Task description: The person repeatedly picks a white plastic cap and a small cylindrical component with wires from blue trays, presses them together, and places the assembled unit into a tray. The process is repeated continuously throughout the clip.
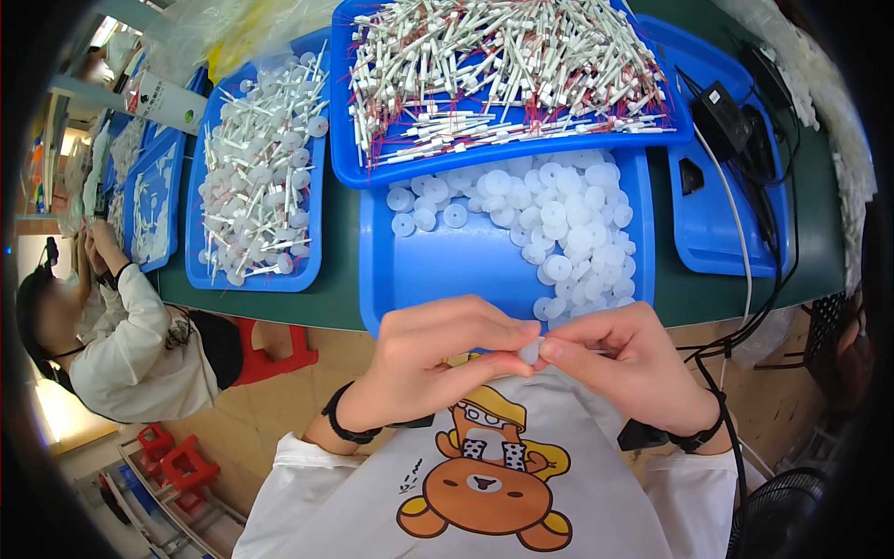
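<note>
My left hand (456,349) pinches a small translucent white disc (531,351) between thumb and fingertips. My right hand (629,359) is closed against it from the other side, its fingertips on a thin white stick (603,352) that is mostly hidden by the fingers. Both hands meet just in front of the near edge of a blue tray (438,270), where many loose translucent discs (559,224) lie. Resting over the far part of that tray is a second blue tray (521,154), full of white sticks with red wires (521,56).
At left, a blue tray (307,270) holds sticks with discs fitted on them. Another blue tray (726,256) at right carries a black adapter (722,116) and cables. Beyond the left tray stands a paper cup (163,101). A co-worker (140,345) sits at far left near red stools (186,461).
</note>
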Motion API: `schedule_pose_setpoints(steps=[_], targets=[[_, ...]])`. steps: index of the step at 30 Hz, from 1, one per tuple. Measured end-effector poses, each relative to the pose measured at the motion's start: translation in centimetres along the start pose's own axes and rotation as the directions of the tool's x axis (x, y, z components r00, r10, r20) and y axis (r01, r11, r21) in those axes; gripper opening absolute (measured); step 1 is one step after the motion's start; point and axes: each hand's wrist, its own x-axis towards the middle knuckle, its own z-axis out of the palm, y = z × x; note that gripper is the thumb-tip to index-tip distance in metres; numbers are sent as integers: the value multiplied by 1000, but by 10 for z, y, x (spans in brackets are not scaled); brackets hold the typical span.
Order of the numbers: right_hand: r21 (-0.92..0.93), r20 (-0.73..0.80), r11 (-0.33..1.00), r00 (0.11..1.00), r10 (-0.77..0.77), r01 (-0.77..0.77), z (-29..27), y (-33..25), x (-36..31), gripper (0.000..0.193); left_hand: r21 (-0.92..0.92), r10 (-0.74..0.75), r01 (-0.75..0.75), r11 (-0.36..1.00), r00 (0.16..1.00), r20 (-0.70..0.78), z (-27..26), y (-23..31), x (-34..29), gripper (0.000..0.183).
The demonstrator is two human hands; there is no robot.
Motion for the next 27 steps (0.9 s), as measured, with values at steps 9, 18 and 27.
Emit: schedule_pose_setpoints(steps=[9, 18, 27], targets=[[-696, -136, 611, 765, -629, 378, -11, -25, 10, 27, 385, 98, 260, 886, 705, -702, -109, 2, -8, 44], [-915, -29, 290, 670, -742, 282, -29, -49, 60, 11, 750, -7, 37, 660, 999, -43, -39, 8, 8, 34], [-964, 171, 61, 775, -608, 261, -31, -81, 140, 13, 550, -154, 105, 829, 987, 44, 35, -15, 22, 28]])
